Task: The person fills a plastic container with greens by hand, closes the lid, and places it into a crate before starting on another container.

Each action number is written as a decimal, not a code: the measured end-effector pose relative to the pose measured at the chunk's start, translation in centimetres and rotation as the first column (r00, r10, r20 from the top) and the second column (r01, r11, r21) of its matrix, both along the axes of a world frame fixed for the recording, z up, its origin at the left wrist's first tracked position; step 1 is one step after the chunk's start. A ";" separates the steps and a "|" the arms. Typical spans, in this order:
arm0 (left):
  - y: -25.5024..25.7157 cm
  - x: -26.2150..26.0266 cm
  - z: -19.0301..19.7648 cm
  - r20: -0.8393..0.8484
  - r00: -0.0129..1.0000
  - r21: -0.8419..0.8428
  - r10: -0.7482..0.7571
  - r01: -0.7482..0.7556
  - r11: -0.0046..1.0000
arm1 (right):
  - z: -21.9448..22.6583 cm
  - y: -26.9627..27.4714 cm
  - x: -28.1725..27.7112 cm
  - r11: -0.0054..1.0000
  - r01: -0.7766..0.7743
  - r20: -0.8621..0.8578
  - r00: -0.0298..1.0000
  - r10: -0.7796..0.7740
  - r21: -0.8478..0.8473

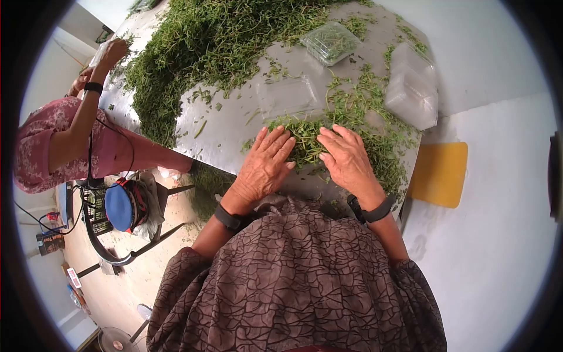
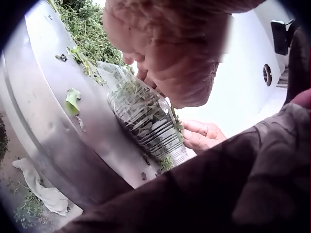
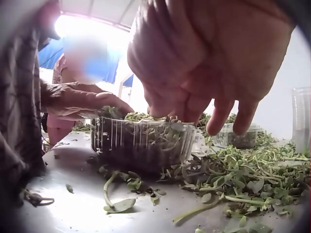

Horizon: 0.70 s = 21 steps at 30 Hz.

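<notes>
A clear plastic clamshell box [image 3: 141, 143] stands on the metal table, packed with leafy green stems [image 1: 305, 138]. Its clear lid [image 1: 287, 97] lies folded back on the far side. My left hand [image 1: 267, 164] rests at the left of the greens, fingers extended over them. From the right, my right hand [image 1: 347, 161] reaches in with fairly straight fingers; in the right wrist view its fingertips touch the greens at the box's top. In the left wrist view the ribbed box wall [image 2: 146, 121] shows below my left palm.
A large heap of greens [image 1: 199, 47] covers the table's far left. Behind the lid stands a closed filled box [image 1: 330, 44]; stacked clear boxes [image 1: 412, 88] sit at the right edge. Loose stems [image 1: 381, 141] lie rightward. Another person [image 1: 64, 132] stands at left, beside a chair [image 1: 111, 255].
</notes>
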<state>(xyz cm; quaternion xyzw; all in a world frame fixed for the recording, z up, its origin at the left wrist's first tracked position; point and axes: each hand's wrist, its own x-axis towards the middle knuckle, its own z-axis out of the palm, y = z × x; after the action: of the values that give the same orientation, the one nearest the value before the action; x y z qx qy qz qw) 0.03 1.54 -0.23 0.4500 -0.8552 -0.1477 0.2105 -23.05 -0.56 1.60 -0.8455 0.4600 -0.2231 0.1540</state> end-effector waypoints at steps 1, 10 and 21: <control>0.0 0.1 -0.1 0.002 1.000 -0.001 -0.004 0.004 1.000 | 0.0 -0.1 0.1 1.000 -0.021 -0.036 0.999 0.020 -0.013; 0.0 1.4 0.0 -0.169 0.985 -0.086 0.033 -0.048 0.995 | 0.4 -1.0 -0.4 0.998 0.044 0.004 0.999 -0.044 -0.050; -0.9 0.1 -0.3 -0.144 0.989 -0.113 -0.042 0.026 0.993 | 0.0 -1.5 2.0 0.998 -0.036 -0.009 0.999 0.036 -0.044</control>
<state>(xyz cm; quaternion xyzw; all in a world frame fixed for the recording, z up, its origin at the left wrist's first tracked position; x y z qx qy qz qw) 0.10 0.64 -0.55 0.4108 -0.8519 -0.1364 0.2947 -21.08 -2.02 1.59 -0.8578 0.4402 -0.2269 0.1373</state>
